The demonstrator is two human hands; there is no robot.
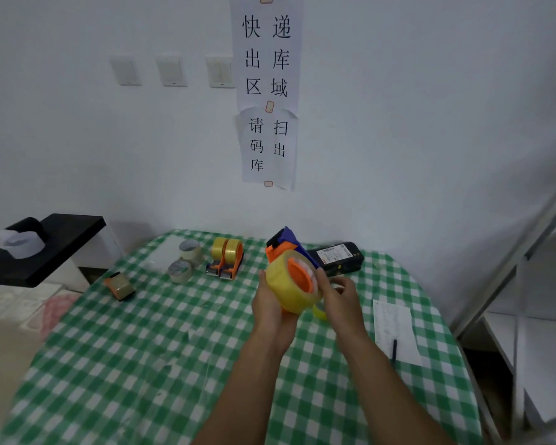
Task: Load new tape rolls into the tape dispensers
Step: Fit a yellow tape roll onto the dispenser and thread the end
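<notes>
I hold a blue and orange tape dispenser above the green checked table. A yellow tape roll sits on its orange hub. My left hand cups the roll and dispenser from below and the left. My right hand grips the roll's right side, its thumb by the orange hub. A loose yellow tape end hangs below the roll. Two loaded orange dispensers stand at the table's far side. Two pale tape rolls, an upper roll and a lower roll, lie left of them.
A small brown tape dispenser lies at the table's left edge. A black handheld scanner rests behind my hands. A paper sheet with a pen lies at the right. A black side table stands to the left, a metal rack to the right.
</notes>
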